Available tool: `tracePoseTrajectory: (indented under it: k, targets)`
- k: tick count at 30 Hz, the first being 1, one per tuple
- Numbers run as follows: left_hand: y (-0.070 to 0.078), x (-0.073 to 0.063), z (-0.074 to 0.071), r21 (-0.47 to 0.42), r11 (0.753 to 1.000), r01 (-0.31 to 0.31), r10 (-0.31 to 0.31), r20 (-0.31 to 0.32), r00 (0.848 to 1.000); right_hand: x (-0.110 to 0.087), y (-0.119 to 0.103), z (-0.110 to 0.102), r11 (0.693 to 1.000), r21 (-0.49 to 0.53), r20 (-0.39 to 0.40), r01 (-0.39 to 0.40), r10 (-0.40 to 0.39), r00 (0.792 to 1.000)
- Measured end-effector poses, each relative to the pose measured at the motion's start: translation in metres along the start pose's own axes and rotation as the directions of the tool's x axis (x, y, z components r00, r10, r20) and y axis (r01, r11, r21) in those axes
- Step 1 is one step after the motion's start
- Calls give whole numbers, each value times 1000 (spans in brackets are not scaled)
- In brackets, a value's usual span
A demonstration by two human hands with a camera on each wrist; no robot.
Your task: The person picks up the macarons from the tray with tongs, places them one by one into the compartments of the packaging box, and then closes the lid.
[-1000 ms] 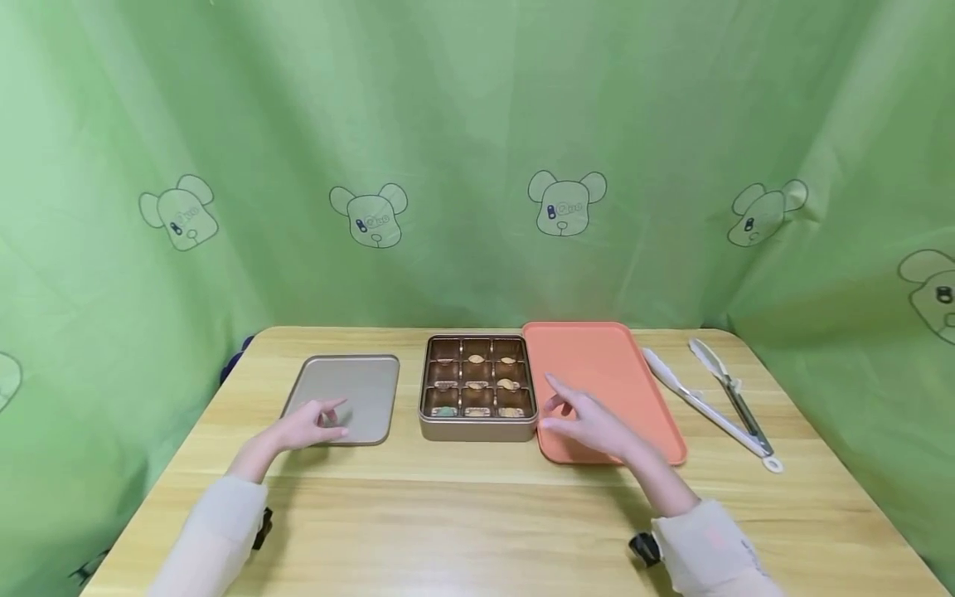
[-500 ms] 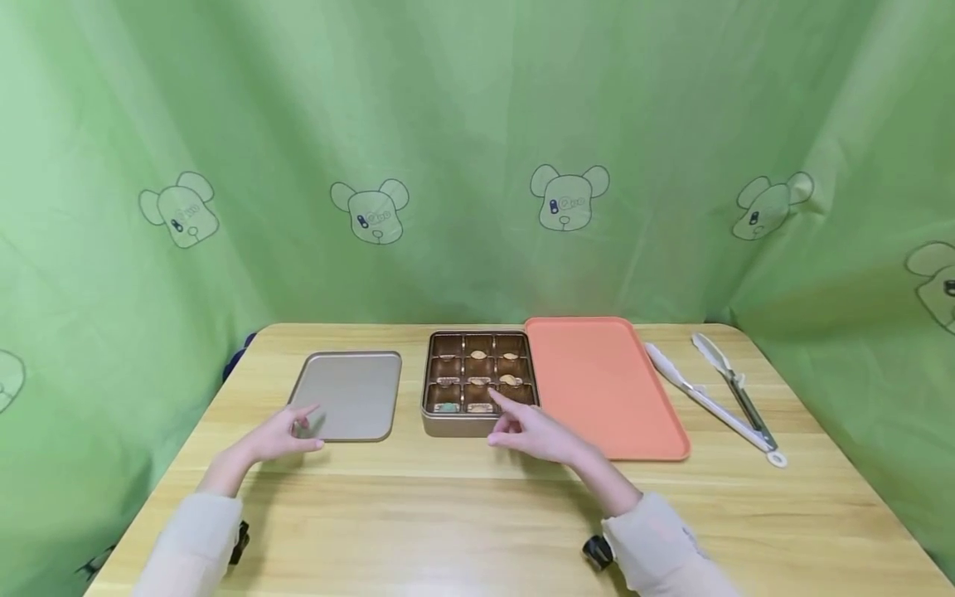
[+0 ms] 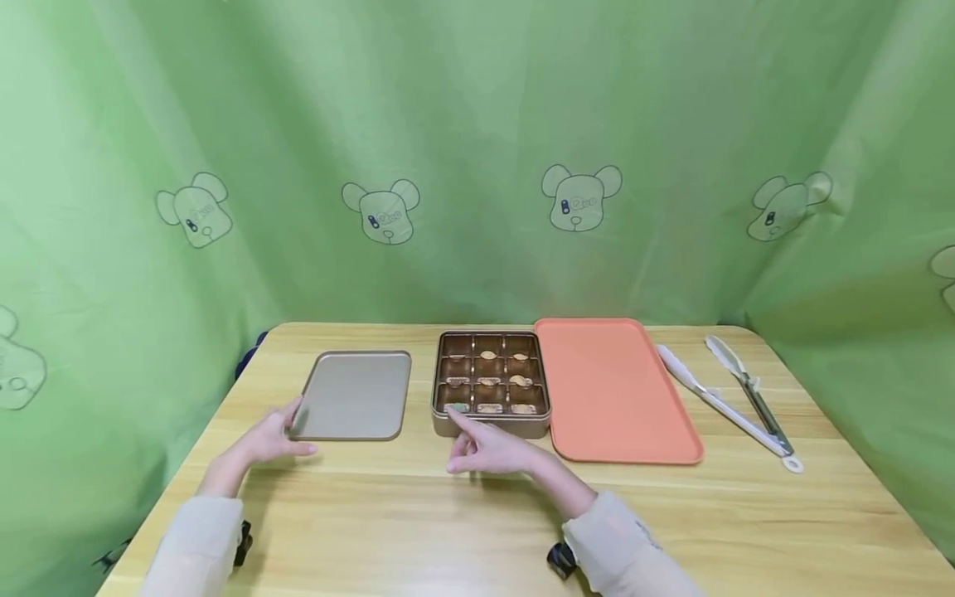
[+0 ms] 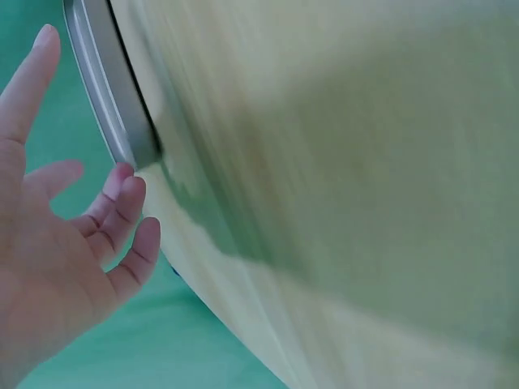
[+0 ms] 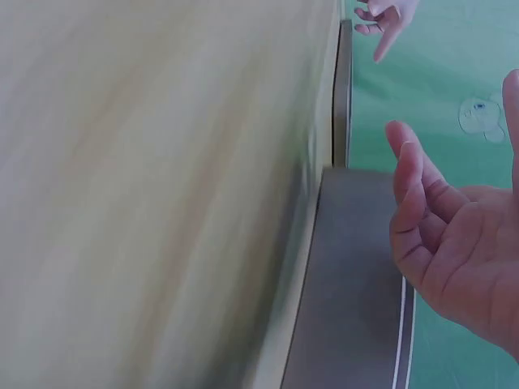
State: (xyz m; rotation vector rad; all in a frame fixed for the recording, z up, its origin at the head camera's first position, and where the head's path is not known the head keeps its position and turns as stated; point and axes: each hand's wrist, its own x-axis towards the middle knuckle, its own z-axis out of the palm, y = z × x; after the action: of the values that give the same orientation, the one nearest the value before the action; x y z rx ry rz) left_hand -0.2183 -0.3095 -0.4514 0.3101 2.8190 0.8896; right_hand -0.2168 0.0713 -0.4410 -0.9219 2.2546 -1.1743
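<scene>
My left hand (image 3: 272, 437) is at the near left corner of a flat metal lid (image 3: 354, 394), thumb and fingers spread. In the left wrist view its fingertips are close to the lid's rim (image 4: 113, 93); I cannot tell whether they touch. A square metal tin (image 3: 492, 424) has a brown divided insert holding small pieces, mostly tan, one green. At the tin's near left edge hovers my right hand (image 3: 488, 450), index finger extended and the others loosely bent, holding nothing. The right wrist view has this hand (image 5: 470, 243) beside the tin's wall (image 5: 345, 267).
An orange tray (image 3: 615, 390) lies against the tin's right side. Farther right, a pair of tongs (image 3: 727, 406) rests spread on the wooden table (image 3: 403, 531). A green curtain (image 3: 477, 249) with bear-head drawings surrounds the table's back and sides.
My right hand has moved left from beside the orange tray, across the tin's front to its near left edge. The left hand has drawn back from over the lid to its corner.
</scene>
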Motion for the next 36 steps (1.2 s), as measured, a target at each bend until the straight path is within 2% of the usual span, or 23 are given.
tracePoseTrajectory:
  k: [5,12,19,22,30,36]
  targets:
    - [-7,-2,-4,28,998,65,-65,-4,998,15,-3,6,1000,5,33,-21,21,999]
    - [-15,-4,-4,17,995,102,-102,17,995,38,-2,17,998,26,77,-57,55,995]
    - [-16,-3,3,-7,993,114,-114,4,993,59,-4,31,990,-60,58,-127,130,990]
    - [-16,0,6,-2,994,108,-108,-14,994,70,-5,37,984,-61,29,-167,169,985]
    - [-18,12,9,22,999,30,-28,-84,996,95,0,48,958,115,-90,-264,274,957]
    - [-24,14,17,-9,1000,10,-10,-73,997,105,1,63,938,219,-119,-269,300,946]
